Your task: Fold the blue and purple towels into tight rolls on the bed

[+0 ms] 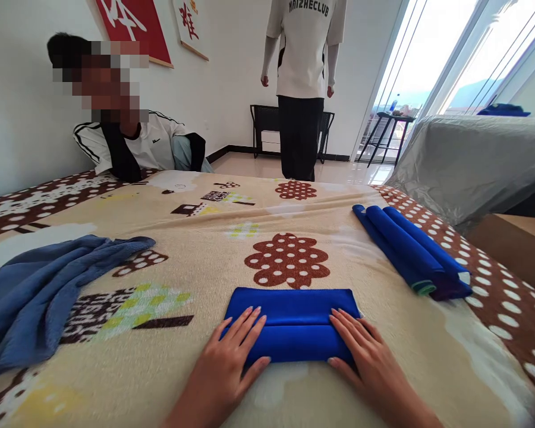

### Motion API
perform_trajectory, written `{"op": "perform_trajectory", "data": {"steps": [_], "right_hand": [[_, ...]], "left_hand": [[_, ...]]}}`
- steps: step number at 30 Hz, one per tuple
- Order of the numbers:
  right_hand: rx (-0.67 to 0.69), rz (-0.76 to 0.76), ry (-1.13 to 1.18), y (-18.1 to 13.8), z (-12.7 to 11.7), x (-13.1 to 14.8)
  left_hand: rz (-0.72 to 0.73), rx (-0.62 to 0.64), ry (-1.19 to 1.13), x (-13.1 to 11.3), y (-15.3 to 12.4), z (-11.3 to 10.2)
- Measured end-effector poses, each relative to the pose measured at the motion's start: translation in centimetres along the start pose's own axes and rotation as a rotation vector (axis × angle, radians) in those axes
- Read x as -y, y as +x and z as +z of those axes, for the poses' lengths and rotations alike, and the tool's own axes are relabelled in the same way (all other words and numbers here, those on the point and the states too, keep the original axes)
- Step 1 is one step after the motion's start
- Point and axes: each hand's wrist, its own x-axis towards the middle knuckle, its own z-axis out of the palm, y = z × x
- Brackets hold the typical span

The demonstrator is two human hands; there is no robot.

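A bright blue cloth (294,324), folded into a long rectangle, lies on the patterned blanket (196,238) just in front of me. My left hand (229,356) rests flat on its left end, fingers stretched out and slightly spread. On the cloth's right end lies my right hand (361,351), also flat with fingers extended. Neither hand grips anything.
Several folded blue cloths (412,249) lie stacked at the right. A loose grey-blue towel (35,291) is heaped at the left. One person sits behind the far left edge (134,142); another stands at the far side (301,89). A covered sofa (472,160) stands right.
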Motion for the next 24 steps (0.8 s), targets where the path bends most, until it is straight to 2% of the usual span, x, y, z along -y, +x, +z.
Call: {"op": "perform_trajectory", "data": {"steps": [3,8,12,16,19,24], "right_hand": [[-0.023,0.013,-0.036,-1.7,0.2,-1.6],[-0.059,0.043,-0.075,-2.5,0.2,-2.2],[-0.125,0.025,-0.106,-3.5,-0.8,-2.3],[-0.184,-0.090,-0.096,-4.8,-1.9,-2.0],[-0.160,-0.132,-0.086,-5.0,-1.5,-1.9],[-0.163,-0.010,0.007,-3.7,0.3,-2.5]], "left_hand": [[-0.018,-0.031,0.034,1.9,-1.9,-0.1],[-0.025,-0.103,0.142,3.2,-2.9,-0.6],[-0.026,-0.250,0.164,2.7,-3.5,-2.2],[0.065,-0.274,0.072,1.0,-4.0,-3.7],[0.055,-0.288,0.040,0.4,-3.7,-3.1],[-0.009,-0.279,0.033,1.4,-2.9,-0.7]]}}
